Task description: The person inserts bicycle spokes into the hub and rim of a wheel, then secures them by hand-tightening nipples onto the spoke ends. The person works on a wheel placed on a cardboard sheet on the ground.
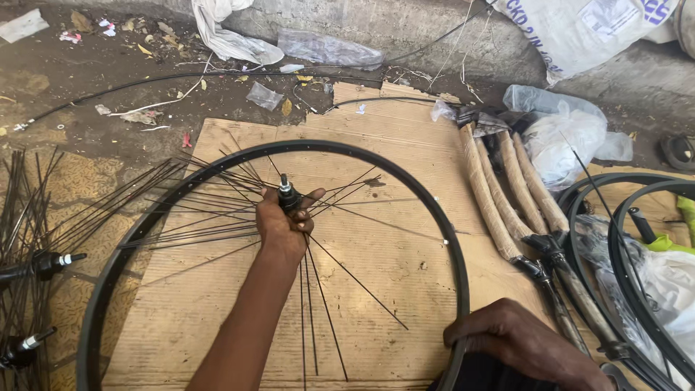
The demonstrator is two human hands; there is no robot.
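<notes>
A black bicycle wheel rim (405, 177) lies flat on a sheet of cardboard (405, 268). My left hand (284, 223) is closed around the wheel hub (287, 194) in the middle of the rim, its axle pointing up. Several thin black spokes (340, 271) fan out loosely from the hub, many sweeping to the left over the rim. My right hand (517, 339) rests on the rim's near right edge, fingers curled over it.
Two more hubs with spoke bundles (29, 253) lie at the left. Paper-wrapped bicycle forks (507, 195) lie right of the cardboard, beside further black rims (630, 246) and plastic bags (572, 137). A black cable (181, 76) and litter cross the dirty ground behind.
</notes>
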